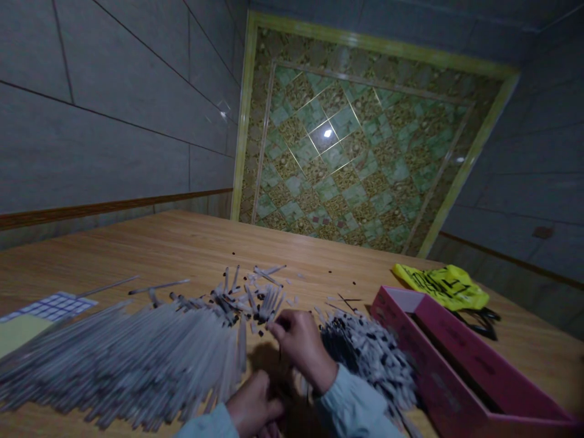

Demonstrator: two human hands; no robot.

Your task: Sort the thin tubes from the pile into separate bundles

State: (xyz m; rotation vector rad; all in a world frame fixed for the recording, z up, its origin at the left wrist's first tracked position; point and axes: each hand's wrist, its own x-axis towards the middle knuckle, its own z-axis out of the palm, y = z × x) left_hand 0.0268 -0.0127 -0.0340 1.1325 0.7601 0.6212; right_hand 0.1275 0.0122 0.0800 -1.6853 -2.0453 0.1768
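Note:
A big pile of thin grey sticks with dark tips lies across the wooden table on the left. A smaller heap of grey sticks lies to the right. My right hand sits between the two heaps, its fingers pinched on one thin stick near the dark tips. My left hand is low at the frame's bottom edge, fingers curled; what it holds is hidden.
A pink cardboard box stands open at the right. Behind it lie a yellow plastic bag and something black. A sheet with a printed grid lies at the far left. Loose sticks and dark crumbs are scattered mid-table. Tiled walls surround the table.

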